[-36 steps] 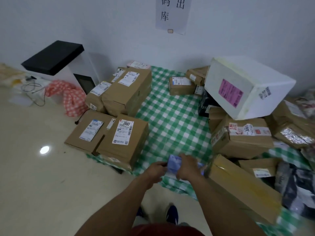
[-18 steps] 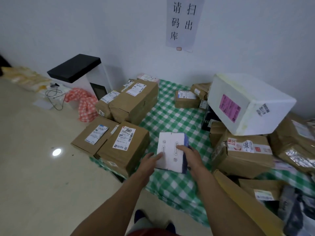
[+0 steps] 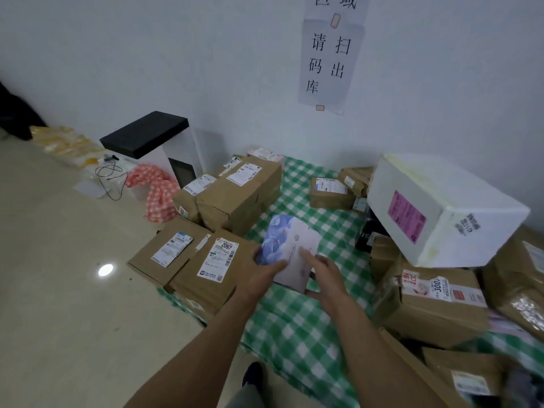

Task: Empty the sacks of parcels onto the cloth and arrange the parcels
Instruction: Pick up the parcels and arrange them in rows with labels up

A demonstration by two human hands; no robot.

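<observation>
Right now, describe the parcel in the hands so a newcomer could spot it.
Find the green checked cloth spread below the paper sign. Above its middle, the left hand and right hand hold a small box. Unlike the brown cardboard boxes beside it, it is white with a blue patterned side.

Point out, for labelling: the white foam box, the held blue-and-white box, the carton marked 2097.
white foam box [image 3: 407, 216]: head view, pink label.
blue-and-white box [image 3: 297, 248]: head view, white top face.
carton marked 2097 [image 3: 219, 259]: head view, shipping label.
</observation>
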